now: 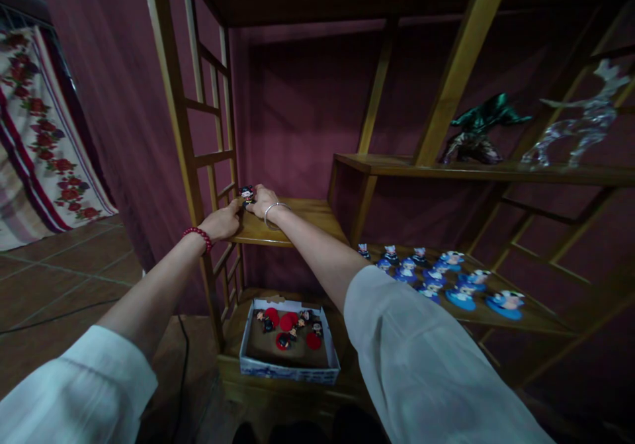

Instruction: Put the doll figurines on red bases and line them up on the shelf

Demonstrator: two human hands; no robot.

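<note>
A small black-haired figurine stands upright at the left end of a wooden shelf. My right hand, with a silver bangle at the wrist, grips it from the right side. On its left, my left hand reaches to the shelf edge close to its base, a red bead bracelet on the wrist. The left fingers point forward, and whether they touch the figurine is hard to make out. Below, an open shallow box holds several similar figurines with red round bases, lying on their sides.
Several blue-and-white figurines stand on a lower shelf to the right. Above them, a green-and-brown statue and a clear deer figure occupy another shelf. A wooden post and lattice flank the left side. A cable crosses the floor.
</note>
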